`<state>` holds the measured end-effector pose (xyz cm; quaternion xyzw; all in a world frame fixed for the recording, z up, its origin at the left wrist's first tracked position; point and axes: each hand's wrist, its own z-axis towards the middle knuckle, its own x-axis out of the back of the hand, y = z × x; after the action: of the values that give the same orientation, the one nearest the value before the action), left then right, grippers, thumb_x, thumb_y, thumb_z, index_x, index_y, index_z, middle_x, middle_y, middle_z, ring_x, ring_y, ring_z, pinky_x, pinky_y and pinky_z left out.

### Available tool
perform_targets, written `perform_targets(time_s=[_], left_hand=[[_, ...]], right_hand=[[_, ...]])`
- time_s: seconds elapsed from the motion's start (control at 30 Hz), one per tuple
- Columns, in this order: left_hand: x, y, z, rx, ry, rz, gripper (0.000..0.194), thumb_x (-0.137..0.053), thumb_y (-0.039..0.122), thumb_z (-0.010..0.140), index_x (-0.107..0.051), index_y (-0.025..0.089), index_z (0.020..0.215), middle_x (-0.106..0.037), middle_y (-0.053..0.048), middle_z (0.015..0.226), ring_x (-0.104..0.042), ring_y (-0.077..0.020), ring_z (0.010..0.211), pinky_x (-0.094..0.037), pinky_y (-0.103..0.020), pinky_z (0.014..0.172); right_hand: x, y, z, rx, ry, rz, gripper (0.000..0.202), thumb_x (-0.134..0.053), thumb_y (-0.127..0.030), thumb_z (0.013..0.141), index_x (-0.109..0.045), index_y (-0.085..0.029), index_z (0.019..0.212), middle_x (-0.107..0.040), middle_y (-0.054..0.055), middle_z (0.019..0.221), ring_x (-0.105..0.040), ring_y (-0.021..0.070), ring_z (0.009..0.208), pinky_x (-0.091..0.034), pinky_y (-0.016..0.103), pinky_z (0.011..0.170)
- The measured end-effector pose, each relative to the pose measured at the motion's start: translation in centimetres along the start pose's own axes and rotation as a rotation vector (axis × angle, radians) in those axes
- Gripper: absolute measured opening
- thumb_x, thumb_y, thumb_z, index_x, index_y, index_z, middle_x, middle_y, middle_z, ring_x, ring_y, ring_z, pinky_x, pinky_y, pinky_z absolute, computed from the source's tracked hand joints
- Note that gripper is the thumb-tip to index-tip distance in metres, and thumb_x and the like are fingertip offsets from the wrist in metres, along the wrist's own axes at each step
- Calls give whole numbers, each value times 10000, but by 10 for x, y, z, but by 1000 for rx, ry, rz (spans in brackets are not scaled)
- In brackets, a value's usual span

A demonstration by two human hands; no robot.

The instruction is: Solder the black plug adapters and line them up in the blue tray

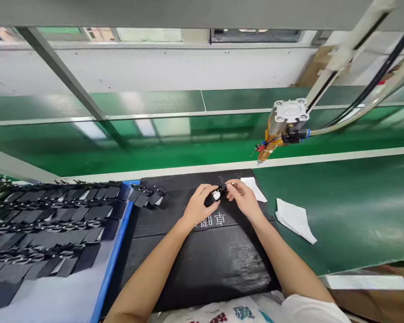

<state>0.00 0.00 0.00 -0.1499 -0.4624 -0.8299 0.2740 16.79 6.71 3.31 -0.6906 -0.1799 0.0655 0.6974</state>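
Observation:
Near the top of a black mat (218, 251), my left hand (201, 205) grips a small black part (210, 198) with a white round piece on it. My right hand (241, 195) pinches the upright black flap at the right side of the same part, its fingertips close to those of my left hand. Several similar black parts (148, 196) lie in a small group to the left of my hands. Printed characters show on the mat just below the held part.
At the left, a blue-edged tray (116, 258) holds rows of black parts (70, 220). White cloths (294, 218) lie on the green table (363, 211) and by the mat's right edge. A metal cylinder device (289, 112) with an orange tip hangs above, right of my hands.

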Motion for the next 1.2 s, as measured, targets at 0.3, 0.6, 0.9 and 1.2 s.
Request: perform_targets(time_s=[0.3,0.6,0.9,1.2], left_hand=[[-1,0,2,42,18,15,331,-628,184,838,-599,207,1166,-644,-73,1087,-647,-191,1019,-550,-328,905],[-5,-2,-2,-37,119,108,438,-603,170,849,-580,219,1284,-598,-87,1129,-617,-197,1062,-554,-335,910],[-2,0,1,-2,138,40,461,-612,183,855,-575,234,1311,-631,-95,1254,-622,-208,1165,-533,-373,1014],[-1,-1,4,285,119,-170,447,-649,189,810,-569,207,1250,-702,-87,1169,-687,-205,1067,-576,-334,906]], right_hand=[[6,2,-2,79,-72,-38,302,-665,-481,785,-682,-238,963,-682,27,827,-649,171,724,-577,331,703],[-3,4,-7,185,22,43,224,-705,-400,789,-675,-246,948,-717,60,1073,-669,185,934,-562,355,856],[-7,2,-9,147,66,162,331,-769,-404,750,-630,-261,1014,-736,60,1077,-689,200,1010,-566,396,942],[2,-6,-9,249,57,200,310,-716,-423,822,-630,-259,1071,-726,69,1112,-712,198,939,-578,417,914]])
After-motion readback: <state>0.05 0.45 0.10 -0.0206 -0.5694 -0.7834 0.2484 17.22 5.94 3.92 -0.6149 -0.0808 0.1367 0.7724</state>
